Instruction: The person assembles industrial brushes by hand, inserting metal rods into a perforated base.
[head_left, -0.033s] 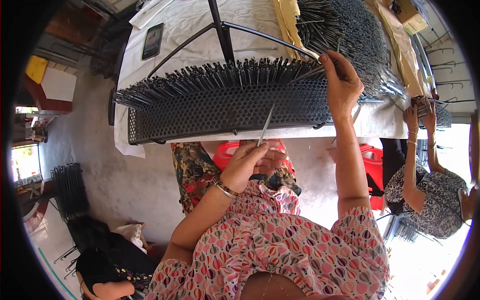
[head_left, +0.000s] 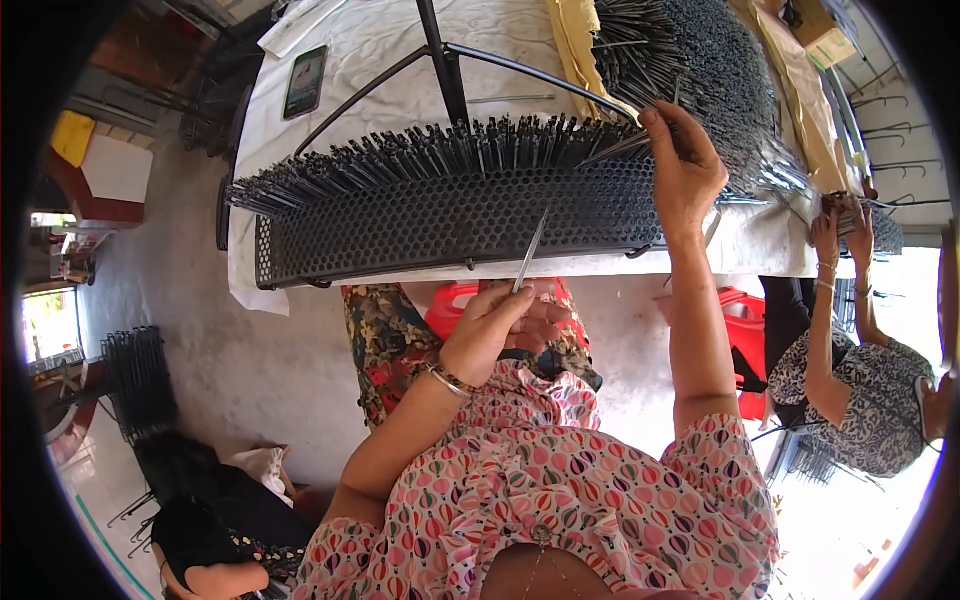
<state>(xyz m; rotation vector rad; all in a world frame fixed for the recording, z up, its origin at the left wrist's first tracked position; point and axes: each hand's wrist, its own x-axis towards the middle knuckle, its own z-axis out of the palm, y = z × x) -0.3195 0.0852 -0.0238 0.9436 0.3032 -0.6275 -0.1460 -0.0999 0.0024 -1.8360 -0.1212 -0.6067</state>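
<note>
My left hand (head_left: 500, 325) is below the table's front edge, its thumb pressing a thin, pointed silvery metal rod (head_left: 532, 250) that slants up in front of the rack. The other fingers are loosely bent. Over the rack's right end, my right hand (head_left: 688, 170) pinches a thin dark metal rod (head_left: 615, 152) between thumb and fingertips; its tip points left toward the row. The black perforated metal rack (head_left: 420, 225) curves along the table edge. Many dark slender metal pieces (head_left: 400, 160) stand close together along its top.
A large pile of dark thin rods (head_left: 710, 80) lies at the back right beside brown paper (head_left: 575, 50). A phone (head_left: 305, 82) rests on the white-covered table (head_left: 370, 40). Black stand bars (head_left: 445, 75) rise behind the rack. Another person's hands (head_left: 840, 235) work at the right.
</note>
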